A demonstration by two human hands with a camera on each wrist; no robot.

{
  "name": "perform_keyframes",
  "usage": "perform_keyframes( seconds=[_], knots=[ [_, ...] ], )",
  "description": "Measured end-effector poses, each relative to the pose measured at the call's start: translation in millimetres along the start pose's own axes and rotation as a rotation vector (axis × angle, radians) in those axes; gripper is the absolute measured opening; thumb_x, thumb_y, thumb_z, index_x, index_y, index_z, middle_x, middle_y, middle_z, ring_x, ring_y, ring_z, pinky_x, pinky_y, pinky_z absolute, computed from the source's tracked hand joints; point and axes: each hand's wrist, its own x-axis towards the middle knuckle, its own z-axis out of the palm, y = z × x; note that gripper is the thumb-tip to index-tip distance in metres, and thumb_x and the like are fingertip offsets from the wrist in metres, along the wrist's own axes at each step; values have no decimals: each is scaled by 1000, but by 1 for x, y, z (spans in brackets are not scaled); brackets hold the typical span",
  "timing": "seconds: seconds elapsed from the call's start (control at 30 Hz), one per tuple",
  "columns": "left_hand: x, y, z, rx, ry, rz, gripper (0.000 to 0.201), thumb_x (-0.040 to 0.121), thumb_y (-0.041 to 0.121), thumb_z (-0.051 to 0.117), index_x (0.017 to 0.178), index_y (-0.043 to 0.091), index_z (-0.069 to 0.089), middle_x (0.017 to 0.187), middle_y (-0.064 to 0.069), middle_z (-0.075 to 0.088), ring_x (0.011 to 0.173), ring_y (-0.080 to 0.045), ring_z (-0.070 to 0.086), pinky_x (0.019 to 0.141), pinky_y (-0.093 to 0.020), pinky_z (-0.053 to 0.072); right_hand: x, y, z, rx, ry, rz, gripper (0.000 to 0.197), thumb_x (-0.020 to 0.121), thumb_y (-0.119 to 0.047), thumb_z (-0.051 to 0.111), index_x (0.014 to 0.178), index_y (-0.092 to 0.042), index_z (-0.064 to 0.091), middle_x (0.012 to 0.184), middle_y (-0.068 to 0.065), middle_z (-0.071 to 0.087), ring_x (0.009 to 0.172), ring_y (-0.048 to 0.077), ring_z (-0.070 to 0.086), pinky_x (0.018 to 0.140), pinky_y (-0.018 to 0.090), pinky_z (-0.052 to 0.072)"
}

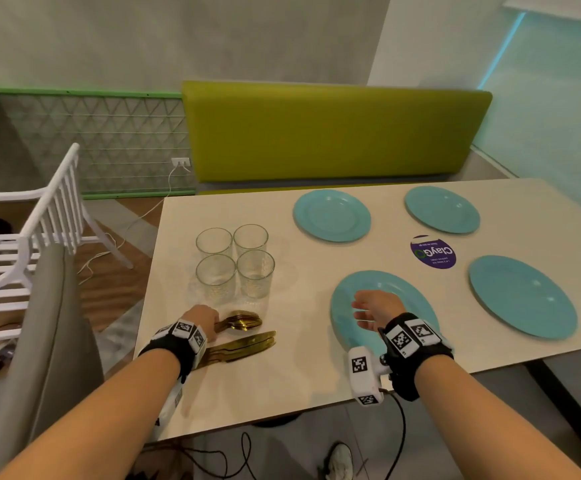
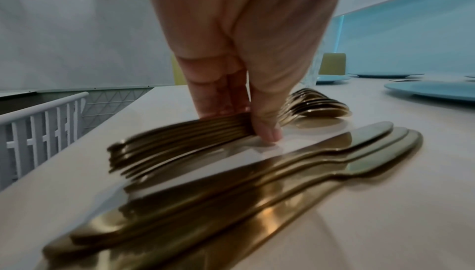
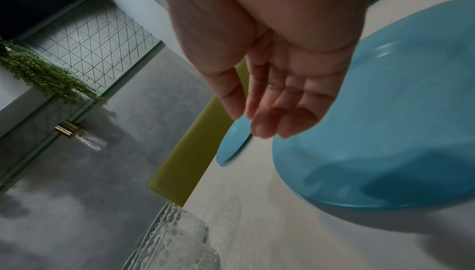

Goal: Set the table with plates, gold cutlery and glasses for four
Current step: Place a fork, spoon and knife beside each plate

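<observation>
A stack of gold spoons (image 1: 244, 321) lies near the table's front left edge. My left hand (image 1: 209, 320) pinches their handles between thumb and fingers (image 2: 218, 99), with the spoon bowls (image 2: 318, 108) fanned beyond. A stack of gold knives (image 1: 244, 344) (image 2: 282, 173) lies just in front, untouched. Several clear glasses (image 1: 235, 261) stand clustered behind the cutlery. Several teal plates are spread over the table (image 1: 299, 393). My right hand (image 1: 368, 311) hovers empty over the nearest plate (image 1: 417, 299), its fingers (image 3: 267, 120) relaxed above the plate (image 3: 385, 142).
Other plates sit at the far middle (image 1: 331, 215), far right (image 1: 442, 209) and near right (image 1: 522, 296). A purple sticker (image 1: 433, 251) lies between them. A green bench back (image 1: 334, 133) stands behind; a white chair (image 1: 22, 258) and a grey chair back (image 1: 50, 341) stand left.
</observation>
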Motion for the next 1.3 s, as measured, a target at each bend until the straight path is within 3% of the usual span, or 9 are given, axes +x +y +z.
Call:
perform_keyframes(
  seconds=[0.27,0.43,0.53,0.6,0.73,0.9,1.07,1.13,1.3],
  knots=[
    [-9,22,-12,-61,41,45,30,96,18,45,121,11,60,123,-10,62,113,-23,59,96,-28,46,-6,2,-5,-92,25,-1,20,92,-7,49,72,-8,52,72,8,53,56,20,48,54,29,40],
    [-24,62,-42,-354,166,207,26,93,22,54,114,10,64,112,-9,67,105,-23,62,81,-23,45,-18,9,5,-265,-60,-139,15,92,-13,53,78,-11,57,77,3,58,60,17,53,53,25,44],
    [-28,90,-55,-732,148,299,22,88,17,63,106,6,67,84,-5,69,69,-8,66,52,-3,41,-30,8,12,-312,-183,-209,10,94,-21,55,92,-12,58,79,0,59,59,14,54,52,21,43],
    [-33,111,-59,-1002,30,318,18,87,8,63,104,1,65,73,-2,64,54,-3,63,46,-5,46,-35,6,13,-280,-221,-249,11,94,-26,55,95,-15,58,80,0,61,58,13,54,52,21,43],
    [-39,148,-57,-1213,-117,352,9,85,1,64,80,9,64,73,-8,64,64,-16,62,70,-30,56,-39,3,3,-141,-147,-294,15,95,-19,53,81,-18,60,75,2,63,55,14,55,50,20,44],
    [-39,187,-55,-1179,-154,391,15,83,2,67,74,14,64,69,-5,64,64,-16,63,82,-37,55,-33,4,-29,-94,-42,-284,15,93,-12,55,79,-13,60,71,2,61,56,13,53,51,21,43],
    [-37,227,-64,-1125,-123,404,3,84,7,66,86,7,69,71,-4,63,72,-20,62,86,-36,54,-20,-2,-66,-26,-50,-254,24,96,-12,50,73,-13,55,69,3,60,57,14,53,53,22,44],
    [-31,242,-69,-1132,-120,380,7,85,6,66,78,9,67,70,-4,63,72,-21,61,88,-38,53,-9,-7,-83,-25,-52,-240,25,96,-11,49,72,-12,54,68,4,57,55,15,52,51,23,44],
    [-8,277,-87,-1239,-148,279,20,87,3,62,69,10,58,60,-4,61,60,-19,57,75,-36,51,35,-16,-139,-120,61,-216,22,94,-11,54,72,-11,56,71,8,57,51,17,49,49,25,45]
  ],
)
